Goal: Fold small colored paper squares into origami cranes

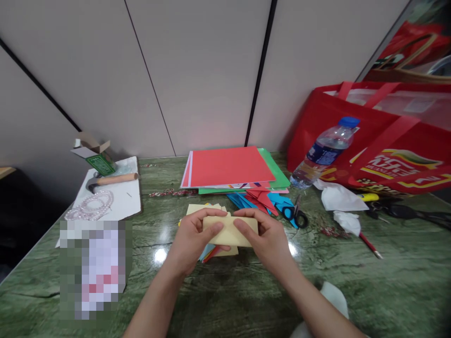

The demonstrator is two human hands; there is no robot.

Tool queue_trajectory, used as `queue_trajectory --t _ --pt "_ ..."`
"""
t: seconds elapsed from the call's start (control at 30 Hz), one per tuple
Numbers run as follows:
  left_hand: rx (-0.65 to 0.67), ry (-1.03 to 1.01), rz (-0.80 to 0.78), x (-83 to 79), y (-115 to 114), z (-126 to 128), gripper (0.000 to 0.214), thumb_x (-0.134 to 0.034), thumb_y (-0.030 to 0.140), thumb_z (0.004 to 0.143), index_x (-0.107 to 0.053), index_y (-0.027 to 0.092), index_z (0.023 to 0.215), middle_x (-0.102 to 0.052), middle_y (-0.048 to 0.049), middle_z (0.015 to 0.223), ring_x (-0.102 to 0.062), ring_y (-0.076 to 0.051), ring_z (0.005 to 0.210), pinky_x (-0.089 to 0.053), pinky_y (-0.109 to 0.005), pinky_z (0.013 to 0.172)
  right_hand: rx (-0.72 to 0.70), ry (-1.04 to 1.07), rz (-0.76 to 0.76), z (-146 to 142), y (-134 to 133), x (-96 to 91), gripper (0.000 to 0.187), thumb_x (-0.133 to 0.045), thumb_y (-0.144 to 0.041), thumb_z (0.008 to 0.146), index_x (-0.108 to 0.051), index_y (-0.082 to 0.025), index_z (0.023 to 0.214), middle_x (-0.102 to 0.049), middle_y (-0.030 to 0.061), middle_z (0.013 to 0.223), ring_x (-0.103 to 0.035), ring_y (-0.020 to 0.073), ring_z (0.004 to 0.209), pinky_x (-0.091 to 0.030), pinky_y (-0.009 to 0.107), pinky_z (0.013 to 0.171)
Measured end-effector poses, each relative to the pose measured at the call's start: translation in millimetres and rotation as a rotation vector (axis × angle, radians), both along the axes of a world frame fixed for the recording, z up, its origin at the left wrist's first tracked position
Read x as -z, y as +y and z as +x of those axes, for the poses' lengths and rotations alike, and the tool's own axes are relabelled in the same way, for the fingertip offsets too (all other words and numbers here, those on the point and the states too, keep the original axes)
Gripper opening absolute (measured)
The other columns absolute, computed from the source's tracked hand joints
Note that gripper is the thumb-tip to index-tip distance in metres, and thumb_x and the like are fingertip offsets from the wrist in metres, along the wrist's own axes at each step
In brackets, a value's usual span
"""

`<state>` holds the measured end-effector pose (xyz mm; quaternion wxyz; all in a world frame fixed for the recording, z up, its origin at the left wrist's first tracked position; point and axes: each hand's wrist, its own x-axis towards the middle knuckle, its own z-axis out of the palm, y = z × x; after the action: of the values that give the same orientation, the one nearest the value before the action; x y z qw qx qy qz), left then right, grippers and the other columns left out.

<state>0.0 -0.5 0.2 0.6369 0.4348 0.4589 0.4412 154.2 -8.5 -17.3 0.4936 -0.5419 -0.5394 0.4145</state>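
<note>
Between my two hands is a folded piece of pale yellow paper [230,231], held up over the table as a flat strip. My left hand [193,237] grips its left end, thumb on the near face and fingers behind. At the right end my right hand [269,239] holds it the same way. Beneath and behind the strip lie more pale yellow sheets [197,209], with some coloured paper edges partly hidden by my hands. Farther off, cut blue and red paper pieces [259,202] lie next to black-handled scissors [296,216].
A stack of coloured paper [229,166] lies by the wall. On the right are a water bottle [324,152], a red bag [387,136], crumpled tissue [340,195] and a red pen [369,245]. A white board [125,202] at left carries a hammer [116,179] and a small box [100,159].
</note>
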Motion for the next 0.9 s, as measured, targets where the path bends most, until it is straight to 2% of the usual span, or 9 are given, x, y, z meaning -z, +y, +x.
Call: queue_trajectory --t 0.23,0.43,0.9 --pt "0.0 -0.05 -0.01 0.3 -0.9 -1.5 0.019 -0.07 0.022 0.068 -0.067 0.017 0.087 -0.066 -0.0032 0.082 -0.062 -0.013 0.065 -0.052 -0.021 0.051 0.039 0.037 -0.004 -0.2 0.0 -0.9 0.015 -0.063 -0.033 0.071 -0.066 -0.019 0.076 -0.069 0.0034 0.074 -0.06 0.0182 0.061 -0.045 0.026 0.05" --pt "-0.001 -0.055 -0.022 1.1 0.1 -1.9 0.023 -0.068 0.025 0.071 -0.063 0.016 0.092 -0.066 -0.0032 0.072 -0.064 -0.018 0.064 -0.056 -0.03 0.053 0.052 0.048 -0.016 0.4 1.1 -0.5 0.018 -0.063 -0.034 0.07 -0.065 -0.018 0.076 -0.069 0.0039 0.074 -0.059 0.0172 0.06 -0.044 0.025 0.049" --pt "-0.067 -0.045 0.001 -1.1 -0.6 3.0 0.023 -0.07 0.028 0.067 -0.064 0.015 0.085 -0.066 -0.0034 0.071 -0.061 -0.016 0.059 -0.056 -0.029 0.046 0.096 0.004 -0.01 0.4 0.1 -2.7 0.016 -0.062 -0.035 0.07 -0.065 -0.019 0.073 -0.067 0.0015 0.066 -0.054 0.0145 0.052 -0.04 0.023 0.044"
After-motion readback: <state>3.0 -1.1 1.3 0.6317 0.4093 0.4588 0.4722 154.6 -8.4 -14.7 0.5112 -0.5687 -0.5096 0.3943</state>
